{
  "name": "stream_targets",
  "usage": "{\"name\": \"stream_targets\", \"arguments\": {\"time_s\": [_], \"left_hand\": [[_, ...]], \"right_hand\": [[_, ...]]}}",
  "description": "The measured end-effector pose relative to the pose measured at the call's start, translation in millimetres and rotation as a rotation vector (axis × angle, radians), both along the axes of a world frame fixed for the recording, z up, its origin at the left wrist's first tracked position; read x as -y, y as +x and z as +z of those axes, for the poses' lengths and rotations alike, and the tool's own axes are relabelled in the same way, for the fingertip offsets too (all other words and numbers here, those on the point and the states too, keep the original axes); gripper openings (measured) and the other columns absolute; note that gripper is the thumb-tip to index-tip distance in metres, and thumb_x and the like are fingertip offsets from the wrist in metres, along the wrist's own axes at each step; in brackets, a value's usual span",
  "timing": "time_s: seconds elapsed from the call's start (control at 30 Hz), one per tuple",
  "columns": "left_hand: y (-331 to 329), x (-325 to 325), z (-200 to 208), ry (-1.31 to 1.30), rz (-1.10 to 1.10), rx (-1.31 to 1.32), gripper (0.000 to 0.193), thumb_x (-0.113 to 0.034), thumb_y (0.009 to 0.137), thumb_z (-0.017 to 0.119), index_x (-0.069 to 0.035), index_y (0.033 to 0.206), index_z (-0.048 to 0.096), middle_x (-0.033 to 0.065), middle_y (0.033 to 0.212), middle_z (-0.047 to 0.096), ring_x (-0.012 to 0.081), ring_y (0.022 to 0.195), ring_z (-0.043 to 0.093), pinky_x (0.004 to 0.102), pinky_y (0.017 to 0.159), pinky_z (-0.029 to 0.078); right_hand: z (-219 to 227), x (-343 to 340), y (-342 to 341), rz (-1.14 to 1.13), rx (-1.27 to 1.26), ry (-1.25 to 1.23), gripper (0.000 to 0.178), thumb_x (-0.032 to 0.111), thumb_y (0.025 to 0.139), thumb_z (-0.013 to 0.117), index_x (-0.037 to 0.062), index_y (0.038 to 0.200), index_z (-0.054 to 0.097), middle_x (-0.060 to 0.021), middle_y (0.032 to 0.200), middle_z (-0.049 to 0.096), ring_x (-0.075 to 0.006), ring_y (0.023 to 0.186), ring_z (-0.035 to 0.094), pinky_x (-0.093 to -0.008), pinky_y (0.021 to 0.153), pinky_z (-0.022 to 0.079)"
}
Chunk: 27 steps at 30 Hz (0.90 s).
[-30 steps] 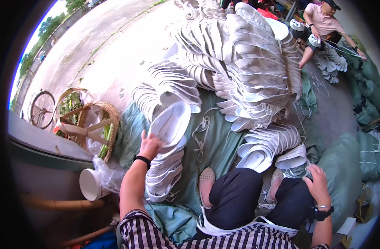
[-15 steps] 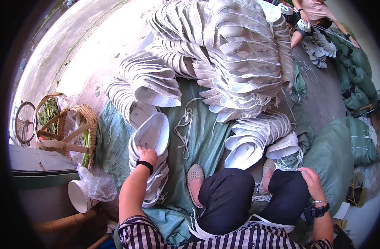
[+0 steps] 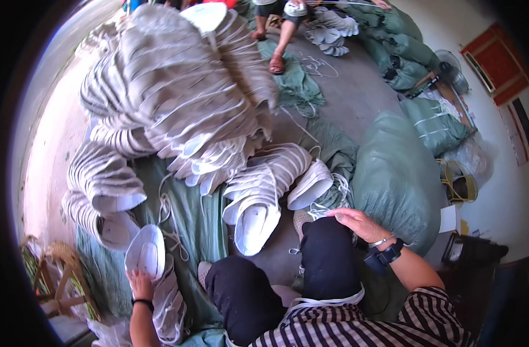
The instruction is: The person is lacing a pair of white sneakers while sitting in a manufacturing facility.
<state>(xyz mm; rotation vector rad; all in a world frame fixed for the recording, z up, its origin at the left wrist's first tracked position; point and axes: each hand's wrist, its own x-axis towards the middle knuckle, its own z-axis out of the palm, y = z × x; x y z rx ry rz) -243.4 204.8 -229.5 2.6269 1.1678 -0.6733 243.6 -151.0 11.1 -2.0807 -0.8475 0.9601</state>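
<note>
My left hand (image 3: 140, 284) is closed on the near end of a white shoe upper (image 3: 146, 252), which lies open side up at the lower left. Beside my left wrist runs a stack of similar nested uppers (image 3: 169, 309). My right hand (image 3: 359, 224) is at my right knee, fingers stretched out and holding nothing; whether it touches the knee I cannot tell. Ahead of my knees lies another nested row of white shoe uppers (image 3: 263, 191), with a shorter bundle (image 3: 310, 184) to its right, close to loose white cords (image 3: 340, 191).
A large heap of nested uppers (image 3: 177, 87) rises at the upper left. Green sheeting (image 3: 201, 214) covers the floor beneath the stacks. A bulging green sack (image 3: 397, 179) stands to my right. Another person's leg (image 3: 284, 43) shows at the top. A woven basket (image 3: 62, 272) sits lower left.
The view has swung right, so everything appears further left. My left hand keeps its grip on the same upper. My right hand has shifted from the knee's outer side, with its fingers now extended.
</note>
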Motion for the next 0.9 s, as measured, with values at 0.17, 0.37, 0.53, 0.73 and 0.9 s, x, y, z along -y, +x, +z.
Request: {"name": "stream_targets", "arguments": {"time_s": [0.17,0.37,0.53,0.73,0.9], "left_hand": [[-21.7,74.0,36.7,0.468,0.252,0.382,0.048,-0.005,0.078,0.056,-0.004,0.125,0.048,0.0148,0.119,0.053,0.0307,0.118,0.045,0.0449,0.102,0.032],[-63.5,153.1,42.1,0.331,0.128,0.437,0.055,-0.012,0.069,0.060,0.000,0.121,0.048,0.0217,0.111,0.054,0.0385,0.102,0.052,0.0453,0.089,0.041],[-50.1,137.9,98.7,0.296,0.143,0.315,0.052,-0.013,0.072,0.059,-0.001,0.122,0.048,0.0200,0.110,0.055,0.0362,0.101,0.053,0.0434,0.087,0.042],[-15.7,155.7,115.0,0.152,0.196,0.305,0.048,-0.013,0.076,0.058,-0.003,0.122,0.048,0.0180,0.108,0.056,0.0334,0.099,0.055,0.0412,0.085,0.044],[-6.3,191.0,111.2,0.003,0.266,0.351,0.045,-0.014,0.079,0.057,-0.004,0.122,0.049,0.0163,0.107,0.058,0.0311,0.098,0.056,0.0393,0.084,0.045]], "right_hand": [[-101.9,41.1,62.4,-0.244,-0.139,-0.238,0.044,0.039,0.088,0.060,0.0002,0.109,0.061,-0.0045,0.092,0.065,-0.0105,0.086,0.058,-0.0254,0.075,0.048],[-215.9,4.4,134.9,-0.591,-0.609,-0.277,0.083,0.064,0.072,0.064,0.0025,0.125,0.047,-0.0197,0.119,0.054,-0.0310,0.102,0.057,-0.0472,0.079,0.051],[-268.7,-62.1,136.9,-0.929,-0.579,-0.235,0.080,0.056,0.069,0.072,0.0021,0.124,0.049,-0.0189,0.116,0.054,-0.0339,0.097,0.059,-0.0504,0.072,0.052],[-302.5,-46.0,145.9,-1.015,-0.641,0.022,0.046,0.034,0.079,0.066,0.0031,0.111,0.053,-0.0164,0.110,0.055,-0.0333,0.086,0.061,-0.0459,0.059,0.053],[-264.9,19.4,163.3,-0.929,-0.488,0.164,0.024,0.028,0.079,0.068,0.0051,0.083,0.062,-0.0043,0.072,0.062,-0.0183,0.062,0.060,-0.0341,0.044,0.047]]}}
